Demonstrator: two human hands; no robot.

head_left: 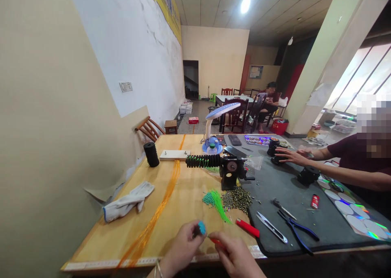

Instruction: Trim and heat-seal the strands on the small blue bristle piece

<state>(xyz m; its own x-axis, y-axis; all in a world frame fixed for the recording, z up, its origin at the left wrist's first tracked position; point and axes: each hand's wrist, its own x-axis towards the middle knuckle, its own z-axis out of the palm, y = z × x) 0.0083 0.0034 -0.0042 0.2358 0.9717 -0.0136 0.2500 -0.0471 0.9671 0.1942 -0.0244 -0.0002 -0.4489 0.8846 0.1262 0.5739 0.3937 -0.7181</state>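
Note:
My left hand (182,245) pinches a small blue beaded piece (201,228) at the near table edge. My right hand (235,254) grips a small red object (216,242), its shape partly hidden by my fingers, right next to the blue piece. Just beyond them lie a red lighter (247,227), a heap of green beads and threads (215,202), and a pile of bronze beads (236,198). Long orange cords (161,188) run along the wooden table (183,237) to my left. A black coiled rod (203,160) sits clamped in a hand-crank winder (230,168).
A black mat (284,192) at right holds thread snips (271,227), blue-handled pliers (297,231) and black spools (308,175). A co-worker's hand (290,156) rests there. A white glove (128,200) lies at left; a desk lamp (214,119) stands behind.

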